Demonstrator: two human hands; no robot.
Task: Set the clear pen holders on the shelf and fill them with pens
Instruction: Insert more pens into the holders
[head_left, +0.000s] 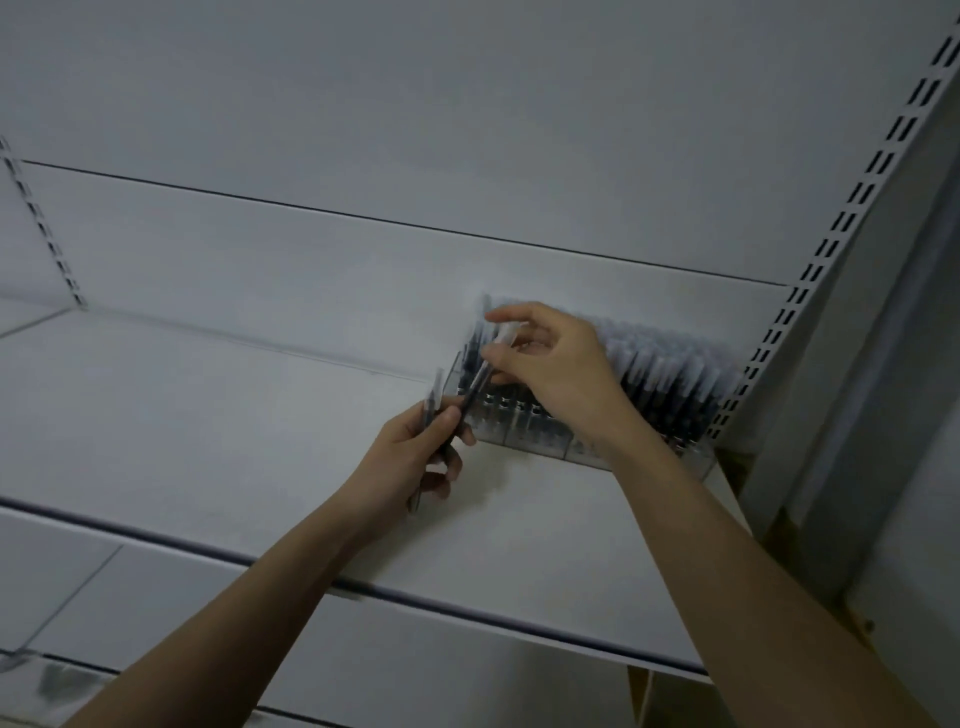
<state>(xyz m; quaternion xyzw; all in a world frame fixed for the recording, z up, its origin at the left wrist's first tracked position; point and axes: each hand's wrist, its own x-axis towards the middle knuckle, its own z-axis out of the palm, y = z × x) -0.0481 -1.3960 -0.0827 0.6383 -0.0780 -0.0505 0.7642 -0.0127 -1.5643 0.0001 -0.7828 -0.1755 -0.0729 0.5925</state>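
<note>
Both bare forearms reach up and forward from the bottom edge toward the clear plastic pen holders (545, 441), a low row of transparent compartments that sits at the back right corner of the white metal shelf (208, 441), against the pale back panel (415, 130). The right hand (550, 364) hovers over the left end of the holders, wrist bent downward, with thumb and forefinger pinching the frosted cap of a dark-barrelled pen (485, 366) that slants down toward the left end compartment. The left hand (410, 457) is just in front of and left of the holders, fingers curled round a small bundle of similar dark pens with clear caps (434, 410), their ends sticking up above the thumb. The holders to the right of the hands are already packed with upright pens (670, 374), frosted caps on top, in close rows. Right of the holders runs a white slotted upright (831, 228), rising diagonally to the top right corner; a second slotted strip (41, 223) stands far left of them. The shelf's front lip (467, 613) crosses below the forearms, edged by a darker strip. The light is dim and greyish.
</note>
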